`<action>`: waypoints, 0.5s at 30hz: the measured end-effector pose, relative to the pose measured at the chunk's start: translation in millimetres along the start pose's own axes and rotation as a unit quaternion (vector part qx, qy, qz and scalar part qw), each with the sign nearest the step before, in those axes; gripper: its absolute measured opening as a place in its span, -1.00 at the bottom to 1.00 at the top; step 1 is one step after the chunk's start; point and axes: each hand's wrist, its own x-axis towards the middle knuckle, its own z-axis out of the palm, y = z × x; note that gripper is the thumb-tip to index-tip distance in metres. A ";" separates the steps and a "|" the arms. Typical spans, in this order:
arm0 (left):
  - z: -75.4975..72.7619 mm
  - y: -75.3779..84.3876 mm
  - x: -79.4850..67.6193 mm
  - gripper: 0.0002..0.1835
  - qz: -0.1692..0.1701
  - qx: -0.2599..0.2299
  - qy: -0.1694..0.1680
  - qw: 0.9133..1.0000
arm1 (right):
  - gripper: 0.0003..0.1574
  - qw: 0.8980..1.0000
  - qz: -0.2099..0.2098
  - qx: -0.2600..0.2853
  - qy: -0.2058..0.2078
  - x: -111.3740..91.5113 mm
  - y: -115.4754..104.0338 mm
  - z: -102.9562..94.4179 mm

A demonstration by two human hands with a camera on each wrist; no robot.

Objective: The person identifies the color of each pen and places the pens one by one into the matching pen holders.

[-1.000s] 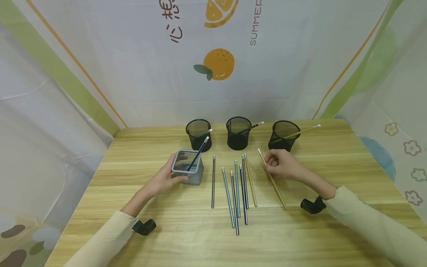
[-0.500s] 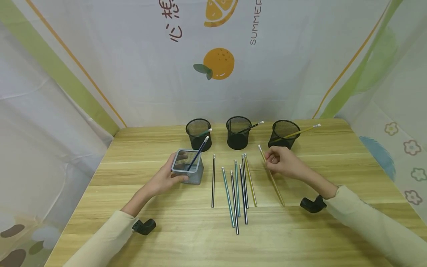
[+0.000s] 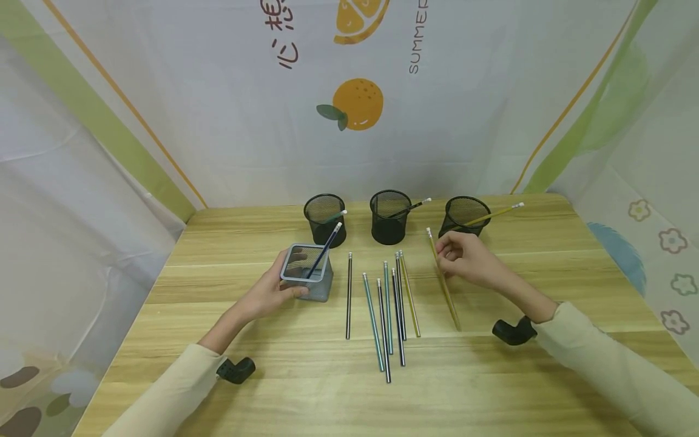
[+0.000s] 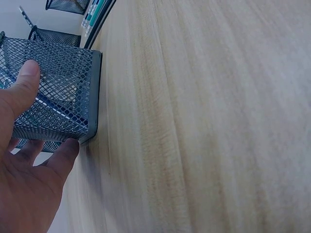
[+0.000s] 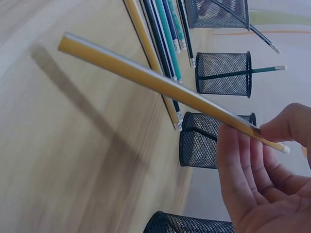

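Observation:
My left hand (image 3: 271, 292) grips the side of a grey square mesh pen holder (image 3: 318, 292). The left wrist view shows the thumb (image 4: 28, 80) on one mesh wall and fingers at another, with the holder's base at the table. One dark blue pencil (image 3: 326, 247) leans inside it. In front of the right black cup, my right hand (image 3: 466, 258) pinches a yellow pencil (image 3: 449, 297) near its eraser end. That pencil (image 5: 160, 86) hangs tilted above the table, its shadow apart from it in the right wrist view.
Several dark, teal and yellow pencils (image 3: 388, 328) lie on the wooden table (image 3: 306, 388) between the hands. Behind stand three round black mesh cups: left (image 3: 329, 235), middle (image 3: 389, 232) and right (image 3: 457, 210), each with one pencil. A printed curtain (image 3: 448, 127) closes off the back.
My right hand has moved slightly away from me, toward the right cup, lifting the yellow pencil with it. My left hand and the grey holder have stayed put.

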 end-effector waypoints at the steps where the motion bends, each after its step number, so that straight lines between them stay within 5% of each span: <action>1: -0.1 0.1 -0.1 -0.08 0.000 0.001 0.000 1.000 | -0.78 1.000 -0.001 0.006 0.001 -0.1 -0.3 -0.9; 15: -0.6 -1.1 -0.2 -0.07 0.004 0.001 -0.002 1.000 | -0.81 0.998 -0.029 0.007 0.046 2.2 -2.2 -11.9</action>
